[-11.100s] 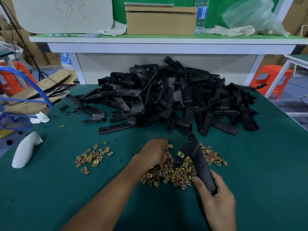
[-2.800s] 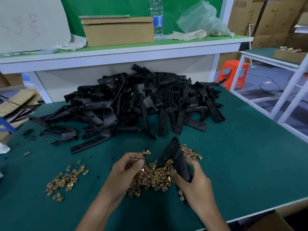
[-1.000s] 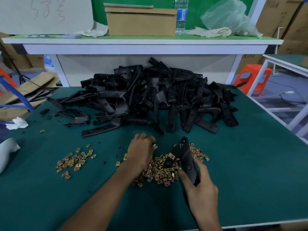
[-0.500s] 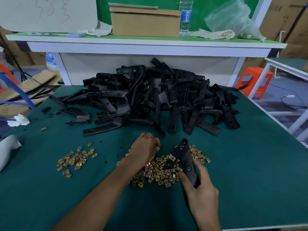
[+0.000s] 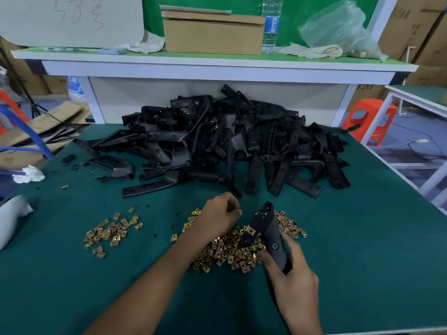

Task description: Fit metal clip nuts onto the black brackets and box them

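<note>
The green surface (image 5: pixel 362 262) fills most of the view; its near edge and left side are cut off by the frame. Behind it stands a higher rear surface (image 5: pixel 217 66) with a white edge. It carries a cardboard box (image 5: pixel 212 32), a water bottle (image 5: pixel 270 25) whose top is out of frame, and a crumpled clear plastic bag (image 5: pixel 338 30).

A broad pile of black brackets (image 5: pixel 229 141) lies at the far side of the green surface. It is so tangled that single pieces are hard to separate, and the ones underneath are hidden.

Nearer, the main heap of clip nuts (image 5: pixel 229 250) is partly covered by both forearms. A smaller heap (image 5: pixel 108 233) lies well apart to its left. At the left edge, a white object (image 5: pixel 9 218) is cut off.

The right hand (image 5: pixel 292 274) has its grip clenched round the near end of the held bracket (image 5: pixel 268 233). That end is hidden in the palm, and the far end tilts up and away over the main heap. One gold nut (image 5: pixel 250 230) sits against the bracket's left tab; I cannot tell whether it is clipped on.

The left hand (image 5: pixel 220 216) hovers above the main heap, just left of the bracket tip. Its fingers are curled under with the tips together. Whether that grip holds a nut cannot be told, since the fingertips face away.
</note>
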